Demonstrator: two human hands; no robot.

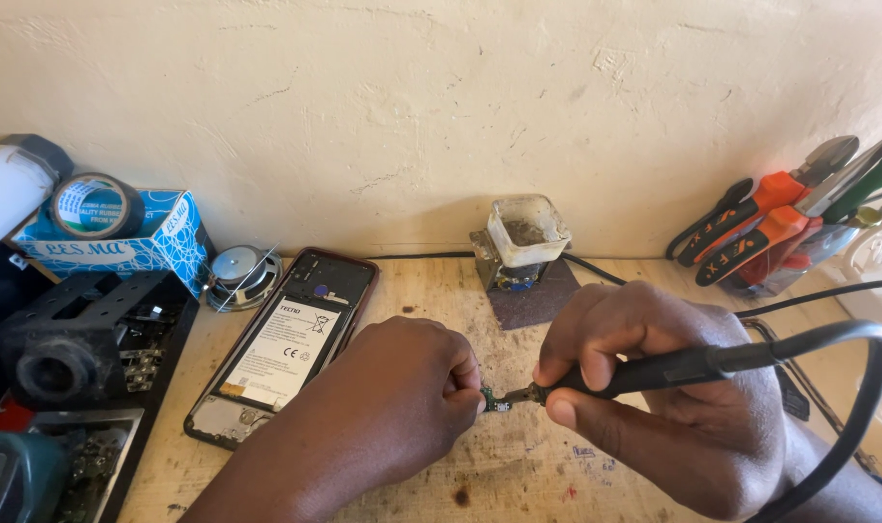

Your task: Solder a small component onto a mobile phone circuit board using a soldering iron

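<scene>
Left grip pinches a tiny green circuit board by its edge above the worktop; it looks light, stiff and fragile. Right grip is wrapped tight around a black soldering iron, its tip at the board.

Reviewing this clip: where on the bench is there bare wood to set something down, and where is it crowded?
Bare wood lies on the table near the front edge below both hands, and between the opened phone and the small glass jar. The left side is crowded with a black box and tape roll; pliers and cable fill the right.
</scene>
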